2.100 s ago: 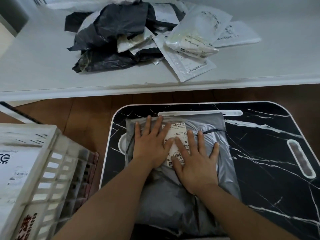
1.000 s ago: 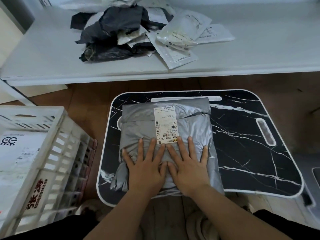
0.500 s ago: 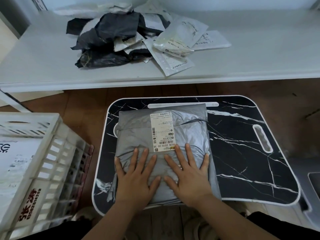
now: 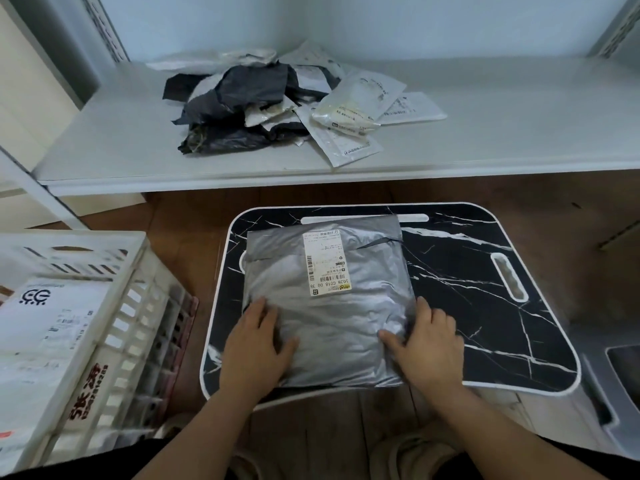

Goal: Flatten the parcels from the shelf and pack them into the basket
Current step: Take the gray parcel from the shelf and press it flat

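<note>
basket: white slatted basket [image 4: 114, 327] sat at far left beside the tray, already holding a white parcel [image 4: 48, 317] with printed label.
left hand: left hand [image 4: 254, 344] gripped the grey parcel's left edge, thumb on top, fingers curled round and under the side.
parcel: grey parcel [image 4: 332, 306] lay flat-ish on the marble lap tray [image 4: 485, 306], label [image 4: 325, 263] facing up, surface looked pressed but a bit puffy in the middle.
right hand: right hand [image 4: 424, 344] held the right edge the same way, thumb on top, fingers wrapped at the side.
shelf: pile of black and white parcels [image 4: 277, 105] waited on the white shelf [image 4: 519, 126], well apart from the tray.
step: judged as lift-off for the move to the basket.
how-to: keep both edges level so the air doesn't shift back, carry left low, lay it flat on the white parcel, not on end.
risk: slick film could slip from a side pinch.
</note>
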Demonstrator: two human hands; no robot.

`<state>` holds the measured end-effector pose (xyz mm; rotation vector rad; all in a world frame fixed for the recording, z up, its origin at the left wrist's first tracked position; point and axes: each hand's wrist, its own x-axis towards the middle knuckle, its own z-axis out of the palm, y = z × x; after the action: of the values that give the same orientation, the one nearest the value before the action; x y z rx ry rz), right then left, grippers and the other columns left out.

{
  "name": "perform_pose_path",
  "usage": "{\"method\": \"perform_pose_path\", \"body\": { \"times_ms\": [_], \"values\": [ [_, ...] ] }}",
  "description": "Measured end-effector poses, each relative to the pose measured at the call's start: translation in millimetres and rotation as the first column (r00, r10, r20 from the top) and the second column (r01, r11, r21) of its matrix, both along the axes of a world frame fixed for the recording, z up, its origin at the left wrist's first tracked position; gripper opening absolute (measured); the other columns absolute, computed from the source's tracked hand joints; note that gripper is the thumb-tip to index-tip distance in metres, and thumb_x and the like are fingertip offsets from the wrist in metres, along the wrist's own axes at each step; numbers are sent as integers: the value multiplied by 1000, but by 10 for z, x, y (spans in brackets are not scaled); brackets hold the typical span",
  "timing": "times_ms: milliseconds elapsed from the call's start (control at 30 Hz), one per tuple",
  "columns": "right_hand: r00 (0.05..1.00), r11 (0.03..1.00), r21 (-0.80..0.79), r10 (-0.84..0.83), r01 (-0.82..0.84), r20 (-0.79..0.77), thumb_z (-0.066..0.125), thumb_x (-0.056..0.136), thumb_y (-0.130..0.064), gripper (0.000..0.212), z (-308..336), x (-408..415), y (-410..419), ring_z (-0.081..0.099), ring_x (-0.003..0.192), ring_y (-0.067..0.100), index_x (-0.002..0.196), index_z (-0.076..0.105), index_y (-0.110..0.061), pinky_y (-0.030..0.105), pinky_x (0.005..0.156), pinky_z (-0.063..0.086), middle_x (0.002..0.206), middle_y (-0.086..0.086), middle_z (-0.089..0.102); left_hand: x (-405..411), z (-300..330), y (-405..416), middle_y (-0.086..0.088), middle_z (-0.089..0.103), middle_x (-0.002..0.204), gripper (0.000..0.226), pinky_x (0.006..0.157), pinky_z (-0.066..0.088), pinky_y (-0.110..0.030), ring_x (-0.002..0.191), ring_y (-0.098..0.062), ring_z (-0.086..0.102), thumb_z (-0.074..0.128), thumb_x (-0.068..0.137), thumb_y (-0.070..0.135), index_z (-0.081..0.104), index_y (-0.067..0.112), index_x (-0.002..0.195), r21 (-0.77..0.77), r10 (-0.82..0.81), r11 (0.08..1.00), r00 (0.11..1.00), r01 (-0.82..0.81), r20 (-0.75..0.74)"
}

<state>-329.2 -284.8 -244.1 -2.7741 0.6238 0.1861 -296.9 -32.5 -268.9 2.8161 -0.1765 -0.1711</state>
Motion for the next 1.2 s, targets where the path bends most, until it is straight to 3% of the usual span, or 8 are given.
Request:
{"method": "perform_pose_path", "body": {
  "times_ms": [133, 300, 400, 467, 567, 667, 867, 1200],
  "values": [
    [997, 953, 294, -66, 76, -43, 64, 84, -22, 50, 206, 244, 35, 54, 110, 35, 128, 43, -11, 39, 89, 45, 124, 16, 53, -111, 189, -157, -9, 59, 101, 22, 73, 51, -38, 93, -29, 59, 59, 86, 30, 67, 9, 92, -61, 202, 978, 979, -200, 26],
    [895, 983, 36, 151, -182, 419, 55, 89, -12, 43, 551, 591, -55, 47, 119, 27, 131, 54, -14, 41, 100, 33, 131, 8, 53, -62, 530, -450, -15, 65, 110, 28, 76, 51, -32, 94, -26, 64, 47, 95, 14, 61, -1, 114, -77, 270, 927, 794, -368, -545],
    [945, 992, -15, 122, -123, 303, 55, 92, -28, 48, 575, 650, -43, 33, 135, 27, 138, 47, -16, 44, 107, 27, 146, 7, 40, 27, 730, -725, -16, 61, 93, 23, 60, 60, -38, 71, -23, 66, 52, 93, 2, 56, -2, 115, -419, -63, 552, 465, -721, -883],
    [954, 972, -54, 234, -228, 189, 47, 96, -37, 50, 523, 602, 65, 21, 143, 24, 143, 41, -20, 44, 113, 20, 154, 5, 29, 120, 727, -811, -15, 62, 87, 21, 66, 60, -43, 65, -23, 67, 54, 91, 1, 60, 2, 111, -510, -11, 589, 625, -627, -781],
    [906, 910, -76, 413, -407, 95, 35, 99, -48, 56, 352, 542, 223, 0, 149, 22, 150, 26, -26, 44, 118, 6, 161, 3, 11, 304, 631, -711, -8, 62, 116, 30, 90, 46, -35, 103, -23, 60, 54, 93, 20, 59, 13, 122, -246, 177, 945, 968, -218, -180],
    [890, 886, -90, 455, -456, -23, 20, 97, -60, 63, 148, 558, 323, -22, 145, 26, 153, 5, -35, 51, 118, -8, 161, 2, -14, 398, 498, -484, -6, 36, 148, 51, 109, 30, -40, 134, -26, 34, 45, 96, 38, 36, 21, 143, 6, 91, 996, 996, -91, 23],
    [853, 853, -77, 505, -517, -132, 2, 82, -78, 74, -172, 555, 426, -44, 132, 36, 143, -24, -46, 66, 107, -18, 150, 3, -41, 456, 105, -233, 6, -27, 156, 65, 111, -16, -63, 141, -30, -30, 5, 87, 68, -10, 47, 147, 200, -82, 974, 988, 107, -129],
    [874, 867, -131, 485, -482, -5, 21, 86, -80, 75, -444, 519, 430, -7, 146, 40, 150, 19, -43, 73, 106, 3, 162, 9, 6, 415, -242, -189, -2, 16, 160, 70, 110, 5, -67, 147, -36, 9, 16, 89, 72, 24, 38, 149, 219, -151, 965, 988, 144, 15]
  ]
}}
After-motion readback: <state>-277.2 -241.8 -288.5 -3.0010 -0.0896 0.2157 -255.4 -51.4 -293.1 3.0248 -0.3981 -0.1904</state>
